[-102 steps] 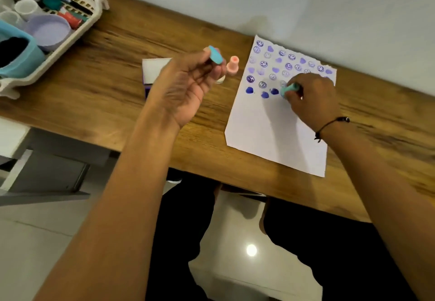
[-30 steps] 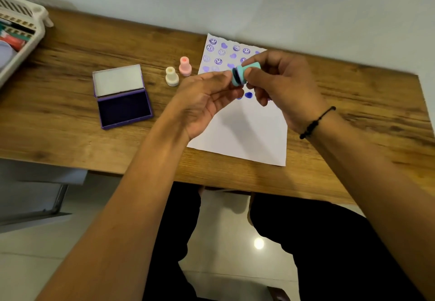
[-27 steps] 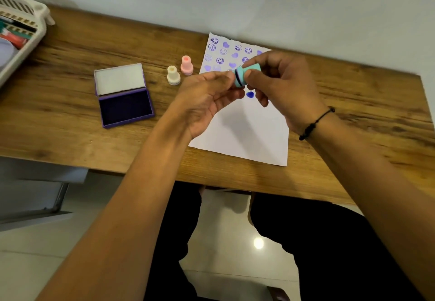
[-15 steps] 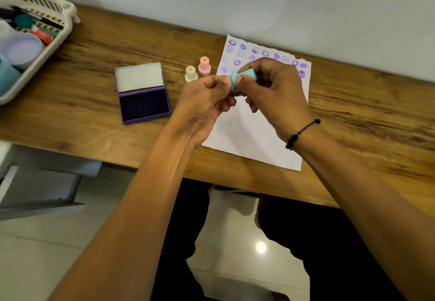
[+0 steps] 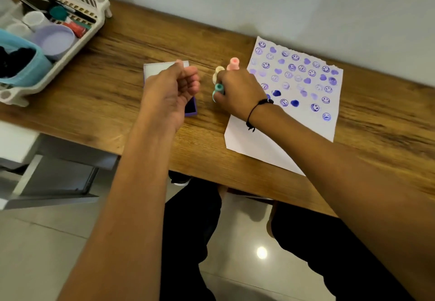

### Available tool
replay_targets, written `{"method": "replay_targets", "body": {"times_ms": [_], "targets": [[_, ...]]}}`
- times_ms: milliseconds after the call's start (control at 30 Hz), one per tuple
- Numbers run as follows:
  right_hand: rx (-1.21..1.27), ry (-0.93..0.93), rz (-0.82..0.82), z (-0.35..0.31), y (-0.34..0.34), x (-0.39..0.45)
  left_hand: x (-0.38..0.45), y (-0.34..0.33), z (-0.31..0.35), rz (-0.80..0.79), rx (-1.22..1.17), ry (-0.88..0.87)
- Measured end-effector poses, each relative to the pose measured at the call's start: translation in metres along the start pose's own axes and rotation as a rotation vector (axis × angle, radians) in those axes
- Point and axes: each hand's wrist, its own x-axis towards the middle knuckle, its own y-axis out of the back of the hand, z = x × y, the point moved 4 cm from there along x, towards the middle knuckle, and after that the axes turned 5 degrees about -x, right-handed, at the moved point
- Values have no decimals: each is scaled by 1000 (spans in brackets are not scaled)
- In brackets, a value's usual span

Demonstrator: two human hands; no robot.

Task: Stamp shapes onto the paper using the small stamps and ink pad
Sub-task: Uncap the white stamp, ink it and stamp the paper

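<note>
arms: bare | right wrist: black cord bracelet [image 5: 255, 110] | legs: black trousers [image 5: 193, 218]

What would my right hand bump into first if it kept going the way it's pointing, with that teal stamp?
Probably the ink pad: the right hand points the teal stamp leftward toward it. The left hand hovers there too, and depth is unclear.

**Desk clutter beside the work**

A white slotted plastic basket [image 5: 98, 6] sits at the far left of the brown wood-grain table [image 5: 106, 84]. It holds a lilac round bowl [image 5: 55, 39] and a light-blue plastic tub [image 5: 35, 70] (contents dark, unclear).
</note>
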Motion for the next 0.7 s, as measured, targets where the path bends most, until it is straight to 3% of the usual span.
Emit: {"method": "replay_targets", "body": {"times_ms": [233,433,700], "targets": [[-38,48,-1,-5,-5,-3,1,-1,-1,-46,-25,7],[140,-130,208,17,40,10,1,-3,0,-80,-75,2],[-136,-45,8,-8,27,49,0,-10,-2,-88,-71,15]]}}
